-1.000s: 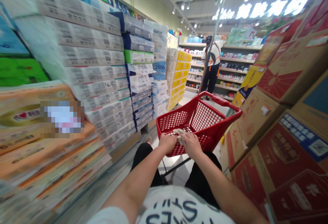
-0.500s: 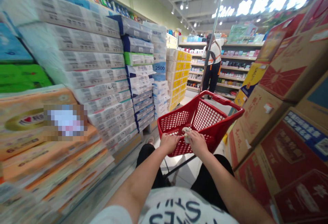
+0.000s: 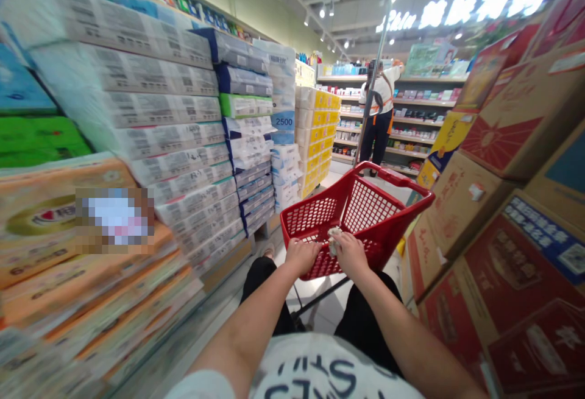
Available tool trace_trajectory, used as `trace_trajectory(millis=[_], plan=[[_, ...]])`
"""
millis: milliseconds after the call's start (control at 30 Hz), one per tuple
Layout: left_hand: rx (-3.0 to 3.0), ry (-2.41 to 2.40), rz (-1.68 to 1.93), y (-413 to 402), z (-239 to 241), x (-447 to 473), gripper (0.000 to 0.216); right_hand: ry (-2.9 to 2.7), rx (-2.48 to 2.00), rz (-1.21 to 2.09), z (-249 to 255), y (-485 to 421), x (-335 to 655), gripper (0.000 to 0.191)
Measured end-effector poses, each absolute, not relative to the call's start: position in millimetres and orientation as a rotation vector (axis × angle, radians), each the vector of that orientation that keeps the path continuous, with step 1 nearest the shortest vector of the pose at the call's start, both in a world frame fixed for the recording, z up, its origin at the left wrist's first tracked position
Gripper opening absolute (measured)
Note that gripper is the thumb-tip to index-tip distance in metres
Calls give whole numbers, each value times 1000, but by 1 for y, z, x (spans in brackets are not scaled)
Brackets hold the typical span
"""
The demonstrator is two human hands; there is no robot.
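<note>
A red plastic shopping basket cart (image 3: 370,195) with lattice sides stands between my knees, tilted in view. My left hand (image 3: 302,257) is closed over its near rim, the fingers partly hidden behind the edge. Just to the right, my right hand (image 3: 350,253) presses a crumpled whitish cloth or wipe (image 3: 334,239) against the same rim. Part of that cloth is covered by my fingers. The cart's red handle (image 3: 395,176) rises on the far right side.
Stacked paper packs (image 3: 164,106) line the left, with orange tissue packs (image 3: 86,265) in front. Cardboard cartons (image 3: 475,198) are piled along the right. Ahead, a person (image 3: 380,103) reaches toward shelves of small boxes (image 3: 425,97), beyond a metal pole (image 3: 368,116).
My right hand and the cloth have shifted very slightly along the rim. My left hand stays in place, and the cart has hardly moved.
</note>
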State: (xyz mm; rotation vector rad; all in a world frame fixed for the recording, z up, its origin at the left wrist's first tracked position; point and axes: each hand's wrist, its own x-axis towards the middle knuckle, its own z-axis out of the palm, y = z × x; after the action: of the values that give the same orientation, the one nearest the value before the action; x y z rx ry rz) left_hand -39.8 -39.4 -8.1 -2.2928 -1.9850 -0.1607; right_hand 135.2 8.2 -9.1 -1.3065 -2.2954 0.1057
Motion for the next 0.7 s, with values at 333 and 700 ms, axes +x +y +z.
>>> trace_trajectory(millis=[333, 700], plan=[[-2304, -1962, -178, -39, -11, -39, 39, -2277, -1338, 130, -14, 6, 138, 36], [-2287, -1995, -166, -40, -7, -36, 38, -2199, -1420, 66, -7, 12, 150, 33]])
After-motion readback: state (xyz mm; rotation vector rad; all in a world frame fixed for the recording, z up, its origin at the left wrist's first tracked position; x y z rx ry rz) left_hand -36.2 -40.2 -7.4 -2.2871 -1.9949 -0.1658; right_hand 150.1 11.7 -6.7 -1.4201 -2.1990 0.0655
